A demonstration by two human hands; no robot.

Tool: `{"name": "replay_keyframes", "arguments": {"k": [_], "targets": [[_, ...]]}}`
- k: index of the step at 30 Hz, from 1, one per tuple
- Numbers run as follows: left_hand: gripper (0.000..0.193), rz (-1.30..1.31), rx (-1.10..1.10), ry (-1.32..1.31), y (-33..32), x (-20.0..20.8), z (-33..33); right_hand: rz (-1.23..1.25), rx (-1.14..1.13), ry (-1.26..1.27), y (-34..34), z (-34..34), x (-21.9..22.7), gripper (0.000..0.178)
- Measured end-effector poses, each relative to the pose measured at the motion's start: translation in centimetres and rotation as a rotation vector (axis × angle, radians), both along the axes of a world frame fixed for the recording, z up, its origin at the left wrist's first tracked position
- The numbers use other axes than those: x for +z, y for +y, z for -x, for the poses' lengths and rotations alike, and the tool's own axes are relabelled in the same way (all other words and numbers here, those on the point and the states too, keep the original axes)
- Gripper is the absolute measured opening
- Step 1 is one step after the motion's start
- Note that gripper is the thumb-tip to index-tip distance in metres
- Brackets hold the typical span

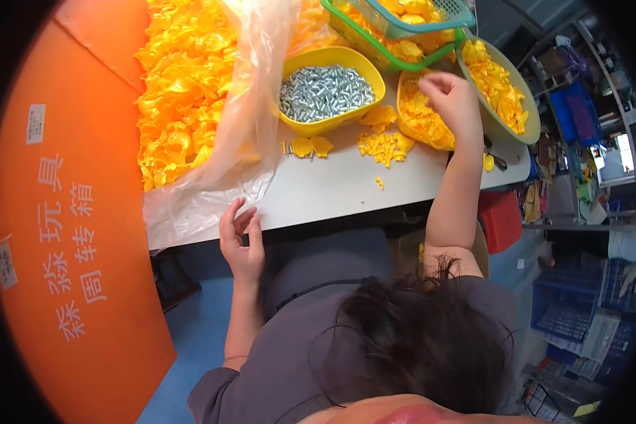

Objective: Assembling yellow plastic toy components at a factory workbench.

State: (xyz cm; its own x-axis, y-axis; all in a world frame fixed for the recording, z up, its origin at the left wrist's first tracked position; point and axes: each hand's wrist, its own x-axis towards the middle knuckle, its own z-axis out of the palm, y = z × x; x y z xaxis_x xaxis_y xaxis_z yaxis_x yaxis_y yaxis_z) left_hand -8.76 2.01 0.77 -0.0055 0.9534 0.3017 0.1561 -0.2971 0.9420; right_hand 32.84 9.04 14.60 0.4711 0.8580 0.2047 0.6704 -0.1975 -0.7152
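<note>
My right hand (454, 100) is over a small yellow basket (407, 121) of thin yellow plastic pieces, its fingertips pinched together. What they hold, if anything, is too small to make out. My left hand (242, 242) hangs at the table's front edge beside a clear plastic bag (215, 201), fingers apart and nothing in them. Between the hands lie small loose yellow parts (383, 147) and rounded yellow pieces (311, 147) with a few metal pins. Behind them stands a yellow basin (308, 128) full of short silvery metal pins (327, 92).
Yellow plastic shells (184, 92) fill the bag at left, beside a big orange box (113, 261). A teal basket (431, 27) sits in a green one (353, 39) at the back. Right are a pale bowl (533, 116), a red container (500, 220) and blue crates (565, 300).
</note>
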Motion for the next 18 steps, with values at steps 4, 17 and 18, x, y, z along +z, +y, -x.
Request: {"name": "replay_keyframes", "arguments": {"k": [4, 17, 18], "targets": [[0.042, -0.003, -0.027, 0.053, 0.6, 0.0, 1.6, 0.412, -0.145, -0.412, -1.3, -7.1, -5.3, 0.043], [0.042, -0.125, 0.019, 0.043, 1.1, 1.6, 0.1, 0.298, -0.032, -0.600, 0.6, -13.0, -10.5, 0.042], [0.042, -0.128, 0.015, 0.044, 1.3, 1.4, 0.2, 0.323, -0.036, -0.616, 1.1, -14.0, -11.2, 0.043]]}}
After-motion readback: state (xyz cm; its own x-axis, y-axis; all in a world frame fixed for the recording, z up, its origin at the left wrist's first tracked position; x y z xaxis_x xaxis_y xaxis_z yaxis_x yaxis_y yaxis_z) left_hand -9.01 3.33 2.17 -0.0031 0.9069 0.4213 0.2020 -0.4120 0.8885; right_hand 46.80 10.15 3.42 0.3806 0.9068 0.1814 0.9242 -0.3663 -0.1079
